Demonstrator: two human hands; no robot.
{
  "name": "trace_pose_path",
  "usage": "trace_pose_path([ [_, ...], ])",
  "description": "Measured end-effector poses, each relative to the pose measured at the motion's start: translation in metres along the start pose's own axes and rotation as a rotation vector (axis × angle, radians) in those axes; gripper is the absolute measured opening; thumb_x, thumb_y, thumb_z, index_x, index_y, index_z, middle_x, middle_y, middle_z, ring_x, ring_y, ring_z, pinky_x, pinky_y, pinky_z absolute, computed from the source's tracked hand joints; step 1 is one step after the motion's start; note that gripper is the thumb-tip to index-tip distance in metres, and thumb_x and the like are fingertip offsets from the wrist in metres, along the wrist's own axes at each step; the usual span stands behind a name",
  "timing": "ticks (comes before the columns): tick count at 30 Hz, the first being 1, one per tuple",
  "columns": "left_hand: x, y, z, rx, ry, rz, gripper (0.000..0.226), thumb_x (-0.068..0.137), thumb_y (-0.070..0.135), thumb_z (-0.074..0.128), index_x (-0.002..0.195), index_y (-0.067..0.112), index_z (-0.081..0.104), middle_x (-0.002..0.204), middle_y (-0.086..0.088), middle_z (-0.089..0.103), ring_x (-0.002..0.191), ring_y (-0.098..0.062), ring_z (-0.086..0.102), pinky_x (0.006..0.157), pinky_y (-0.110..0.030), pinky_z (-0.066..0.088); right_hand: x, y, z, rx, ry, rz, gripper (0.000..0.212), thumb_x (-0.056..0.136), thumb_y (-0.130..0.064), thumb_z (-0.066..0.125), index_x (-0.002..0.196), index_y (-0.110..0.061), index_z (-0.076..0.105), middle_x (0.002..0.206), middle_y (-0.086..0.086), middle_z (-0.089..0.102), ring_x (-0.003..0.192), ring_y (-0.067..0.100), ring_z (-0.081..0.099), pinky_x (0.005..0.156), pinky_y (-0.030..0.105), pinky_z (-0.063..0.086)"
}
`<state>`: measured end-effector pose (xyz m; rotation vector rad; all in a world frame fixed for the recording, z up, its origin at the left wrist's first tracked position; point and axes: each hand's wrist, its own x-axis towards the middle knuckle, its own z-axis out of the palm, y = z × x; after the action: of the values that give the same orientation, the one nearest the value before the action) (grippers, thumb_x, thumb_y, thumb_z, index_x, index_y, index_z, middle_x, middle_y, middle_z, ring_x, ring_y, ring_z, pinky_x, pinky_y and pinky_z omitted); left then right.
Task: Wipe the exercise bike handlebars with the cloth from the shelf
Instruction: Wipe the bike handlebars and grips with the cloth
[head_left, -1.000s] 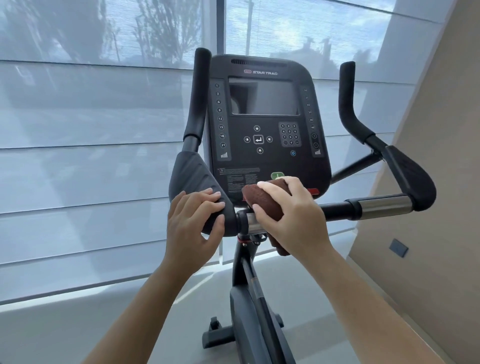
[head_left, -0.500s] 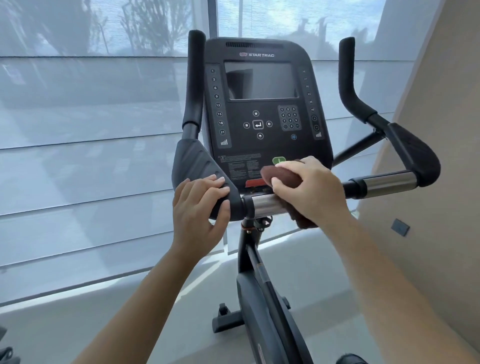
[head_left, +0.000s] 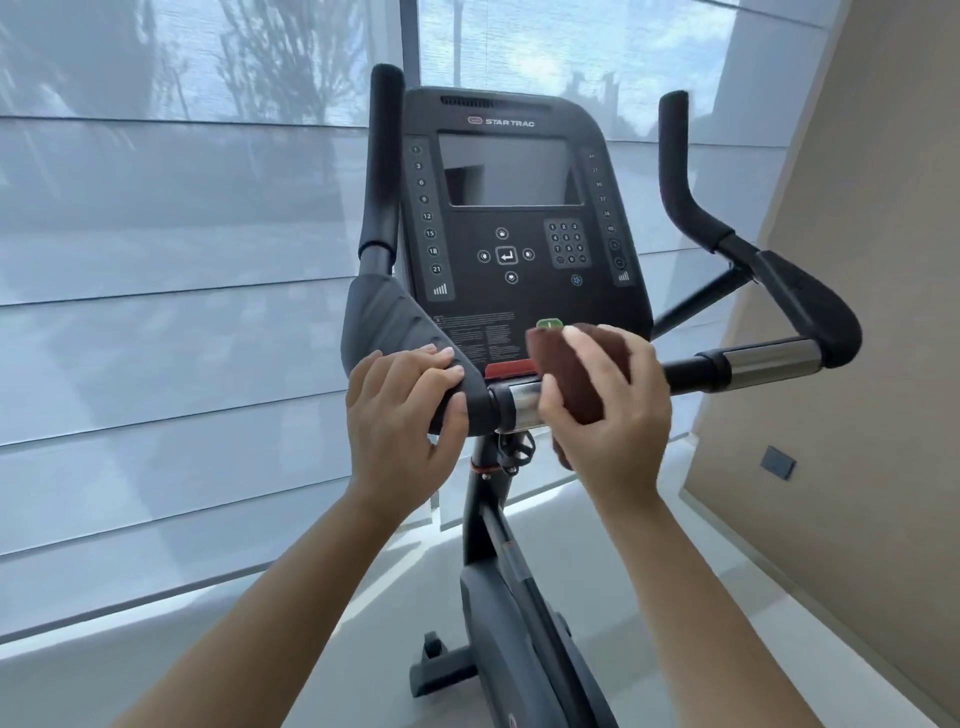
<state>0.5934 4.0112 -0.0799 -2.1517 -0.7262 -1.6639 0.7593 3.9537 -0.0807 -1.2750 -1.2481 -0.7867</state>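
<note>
The exercise bike's handlebars (head_left: 748, 366) run across the middle of the view, a horizontal bar with chrome sections and black padded grips at both ends. My right hand (head_left: 618, 410) presses a brown cloth (head_left: 571, 374) around the bar's middle, just right of a chrome section (head_left: 522, 405). My left hand (head_left: 402, 421) grips the black left pad (head_left: 395, 322) where it meets the bar. Part of the cloth hangs below the bar, behind my right hand.
The black console (head_left: 519, 228) with screen and keypad stands right behind the bar. Two upright black grips (head_left: 384, 156) (head_left: 675, 166) rise beside it. A blinded window fills the left, and a beige wall (head_left: 857, 364) stands close on the right. The bike's post (head_left: 488, 530) drops to the floor.
My right hand slid the cloth along the bar to the right, uncovering the chrome section, and has stayed near the middle since. My left hand kept its grip on the left pad.
</note>
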Motion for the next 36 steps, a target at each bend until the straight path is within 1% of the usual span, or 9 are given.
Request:
trace_pose_path([
  [3, 0.0, 0.001, 0.002, 0.004, 0.005, -0.004, 0.023, 0.083, 0.016, 0.049, 0.079, 0.003, 0.067, 0.09, -0.009, 0.069, 0.088, -0.027, 0.062, 0.082, -0.041, 0.041, -0.007, 0.02, 0.007, 0.028, 0.214, 0.136, 0.033, 0.079, -0.022, 0.062, 0.108, -0.006, 0.066, 0.108, 0.024, 0.059, 0.1, 0.033, 0.058, 0.082, 0.045, 0.054],
  [7, -0.001, 0.0, 0.003, 0.025, 0.016, 0.009, 0.023, 0.083, 0.015, 0.047, 0.08, 0.002, 0.067, 0.089, -0.009, 0.069, 0.086, -0.028, 0.062, 0.081, -0.04, 0.041, -0.029, -0.009, 0.04, 0.201, 0.421, 0.208, 0.032, 0.081, -0.019, 0.06, 0.11, -0.008, 0.063, 0.115, 0.028, 0.054, 0.108, 0.037, 0.054, 0.091, 0.047, 0.048],
  [11, -0.001, -0.001, 0.004, 0.032, 0.026, 0.028, 0.025, 0.084, 0.015, 0.046, 0.079, 0.002, 0.067, 0.088, -0.009, 0.069, 0.086, -0.026, 0.06, 0.079, -0.038, 0.04, -0.05, -0.044, 0.066, 0.254, 0.46, 0.105, 0.035, 0.084, -0.029, 0.06, 0.116, -0.019, 0.056, 0.12, 0.017, 0.05, 0.112, 0.028, 0.052, 0.092, 0.039, 0.046],
  [16, 0.0, -0.002, 0.004, 0.042, 0.028, 0.032, 0.024, 0.084, 0.014, 0.047, 0.081, 0.002, 0.067, 0.088, -0.01, 0.068, 0.088, -0.021, 0.056, 0.079, -0.036, 0.039, -0.046, -0.005, 0.059, 0.114, 0.429, -0.108, 0.038, 0.081, -0.032, 0.062, 0.117, -0.023, 0.053, 0.118, 0.015, 0.05, 0.11, 0.023, 0.05, 0.093, 0.036, 0.043],
  [19, -0.001, -0.002, 0.005, 0.053, 0.032, 0.053, 0.025, 0.084, 0.014, 0.046, 0.081, 0.001, 0.067, 0.088, -0.011, 0.069, 0.087, -0.026, 0.06, 0.08, -0.036, 0.039, -0.04, 0.025, 0.045, 0.115, 0.46, 0.019, 0.034, 0.083, -0.028, 0.059, 0.114, -0.014, 0.056, 0.121, 0.014, 0.048, 0.112, 0.027, 0.05, 0.097, 0.038, 0.042],
  [21, 0.0, -0.003, 0.005, 0.056, 0.031, 0.056, 0.026, 0.085, 0.015, 0.046, 0.081, 0.001, 0.068, 0.088, -0.011, 0.069, 0.085, -0.029, 0.063, 0.08, -0.037, 0.04, -0.032, 0.035, 0.034, 0.111, 0.472, 0.17, 0.034, 0.081, -0.024, 0.058, 0.113, -0.011, 0.057, 0.121, 0.014, 0.049, 0.109, 0.03, 0.051, 0.092, 0.044, 0.047],
  [24, 0.0, -0.002, 0.003, 0.052, 0.021, 0.033, 0.026, 0.084, 0.016, 0.047, 0.081, 0.002, 0.068, 0.088, -0.011, 0.069, 0.085, -0.03, 0.063, 0.08, -0.039, 0.042, -0.025, 0.02, 0.024, 0.09, 0.423, 0.26, 0.034, 0.08, -0.021, 0.059, 0.111, -0.009, 0.061, 0.115, 0.024, 0.057, 0.106, 0.034, 0.055, 0.086, 0.05, 0.05],
  [30, 0.0, 0.004, -0.002, 0.023, -0.048, -0.045, 0.024, 0.083, 0.015, 0.049, 0.082, 0.002, 0.068, 0.092, -0.011, 0.07, 0.09, -0.03, 0.062, 0.084, -0.048, 0.044, -0.021, 0.003, 0.006, -0.009, 0.064, -0.092, 0.031, 0.084, -0.034, 0.058, 0.112, -0.019, 0.057, 0.11, 0.021, 0.062, 0.101, 0.033, 0.059, 0.09, 0.04, 0.045],
  [36, 0.008, 0.017, -0.013, 0.068, -0.152, -0.072, 0.025, 0.086, 0.021, 0.05, 0.084, 0.005, 0.069, 0.1, -0.009, 0.069, 0.097, -0.028, 0.061, 0.097, -0.051, 0.034, 0.016, 0.087, -0.049, -0.192, -0.111, 0.067, 0.037, 0.08, -0.029, 0.059, 0.11, -0.008, 0.065, 0.106, 0.022, 0.061, 0.094, 0.035, 0.059, 0.082, 0.05, 0.049],
])
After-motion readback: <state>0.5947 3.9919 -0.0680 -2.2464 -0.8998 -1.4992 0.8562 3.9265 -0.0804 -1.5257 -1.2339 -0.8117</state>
